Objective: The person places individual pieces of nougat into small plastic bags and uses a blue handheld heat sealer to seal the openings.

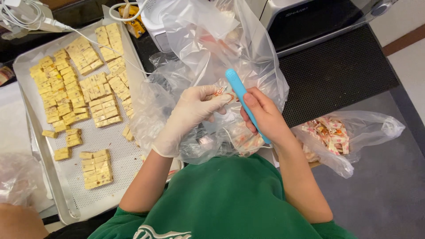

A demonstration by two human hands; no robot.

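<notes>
Dark countertop runs under everything, with a black mesh mat [341,71] at the far right. On the left lies a metal tray [75,194] covered with cut yellow candy pieces [82,88]. In the middle, the gloved left hand [188,117] pinches a small wrapped candy [218,92] between thumb and fingertips, against a big clear plastic bag [212,48]. The bare right hand [263,115] has its fingers closed around a blue tool [241,95], its tip pointing away, just beside the candy. A smaller bag of wrapped candies [336,135] sits to the right.
</notes>
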